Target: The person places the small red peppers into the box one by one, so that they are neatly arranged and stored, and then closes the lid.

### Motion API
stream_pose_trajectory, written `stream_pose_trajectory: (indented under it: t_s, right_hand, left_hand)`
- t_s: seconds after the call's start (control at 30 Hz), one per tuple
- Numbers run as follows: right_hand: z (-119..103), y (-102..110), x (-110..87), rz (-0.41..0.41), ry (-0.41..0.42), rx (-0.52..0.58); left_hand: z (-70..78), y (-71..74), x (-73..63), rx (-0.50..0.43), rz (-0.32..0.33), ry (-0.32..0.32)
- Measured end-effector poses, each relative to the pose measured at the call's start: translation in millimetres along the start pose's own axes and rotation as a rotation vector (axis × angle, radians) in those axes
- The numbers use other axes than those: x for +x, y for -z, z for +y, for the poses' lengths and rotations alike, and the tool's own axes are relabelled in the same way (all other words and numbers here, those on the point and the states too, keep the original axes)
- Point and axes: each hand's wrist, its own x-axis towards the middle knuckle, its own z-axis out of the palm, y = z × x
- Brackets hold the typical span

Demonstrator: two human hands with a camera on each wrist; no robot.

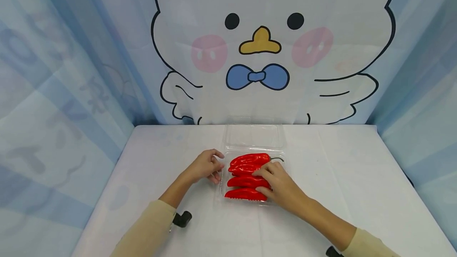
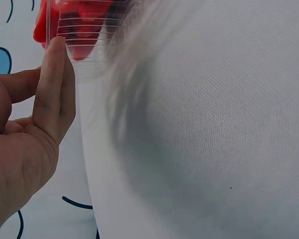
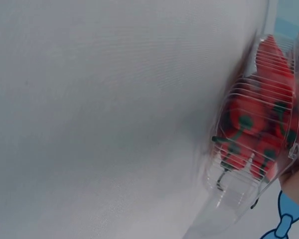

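A clear plastic clamshell box (image 1: 222, 185) lies with its lid (image 1: 254, 136) folded back behind it. Several long red peppers (image 1: 246, 194) fill it in a stack of rows, and one dark stem sticks out at the back right. My left hand (image 1: 207, 165) is at the box's left side; in the left wrist view its straight fingers (image 2: 51, 89) touch the ribbed wall. Over the right ends of the peppers, my right hand (image 1: 280, 185) grips a red pepper (image 1: 242, 181) between thumb and fingers. Most of this hand is hidden behind the box in the right wrist view.
A white cloth covers the table (image 1: 342, 177). Behind it hangs a curtain (image 1: 257, 102) with a cartoon figure, and blue curtains (image 1: 53, 110) flank both sides. Black wrist mounts (image 1: 182, 219) show by the sleeves.
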Motion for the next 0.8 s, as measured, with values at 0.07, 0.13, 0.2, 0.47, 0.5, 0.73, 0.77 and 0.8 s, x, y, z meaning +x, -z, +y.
stream_pose_trajectory:
  t_s: [0.07,0.13,0.2,0.47,0.5,0.73,0.77,0.8]
  right_hand:
    - [-0.3,1.0,0.1,-0.002,-0.004,0.0]
    - [0.1,2.3,0.2,-0.005,-0.003,-0.004]
    - [1.2,3.6,0.3,-0.002,0.003,-0.008]
    - [4.6,10.5,-0.2,-0.003,0.034,0.011]
    - [5.1,11.8,-0.3,-0.006,0.032,0.018]
    - [17.5,22.9,-1.2,-0.001,-0.009,0.01]
    - [20.0,24.8,-1.1,0.003,-0.016,0.006]
    - [22.8,26.4,-1.1,0.009,-0.022,-0.004]
  left_hand:
    - [0.1,0.0,-0.9,0.006,0.002,-0.002]
    - [-0.4,-0.2,-1.4,0.014,0.005,-0.005]
    - [-0.7,-0.1,-1.5,0.019,0.008,-0.004]
    - [-1.5,0.7,-1.0,0.019,0.015,0.002]
    - [-1.6,0.7,-0.9,0.019,0.014,0.0]
    - [-1.6,0.0,-1.7,0.02,0.005,-0.011]
    - [-1.3,0.0,-1.9,0.019,0.006,-0.01]
    - [-1.5,-0.2,-2.2,0.025,0.005,-0.015]
